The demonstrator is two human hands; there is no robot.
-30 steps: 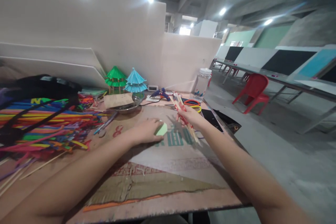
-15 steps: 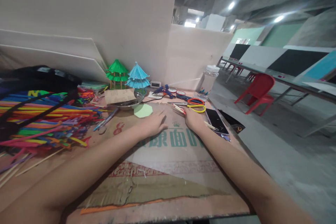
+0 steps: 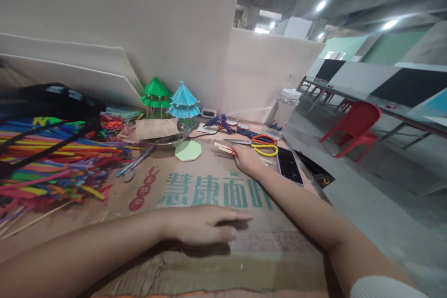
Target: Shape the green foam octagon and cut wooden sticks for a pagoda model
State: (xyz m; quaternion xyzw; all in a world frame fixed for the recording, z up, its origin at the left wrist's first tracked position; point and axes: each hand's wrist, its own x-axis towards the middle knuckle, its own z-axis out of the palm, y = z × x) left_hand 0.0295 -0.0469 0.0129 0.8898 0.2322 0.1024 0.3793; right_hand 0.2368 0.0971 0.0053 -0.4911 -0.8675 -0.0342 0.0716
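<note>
Several thin sticks (image 3: 223, 148) beside the scissors (image 3: 252, 142) are covered by the right hand (image 3: 248, 160), grip indeterminable; the left hand (image 3: 200, 226) is held empty. Light, stiff, snappable handling is expected; mid-bundle grasping is advised.

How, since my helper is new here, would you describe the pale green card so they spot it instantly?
On the table, find the big green lettering. Just beyond it, in front of the round dish, lies the card. Unlike the dish, it is flat, pale green and many-sided.
</note>
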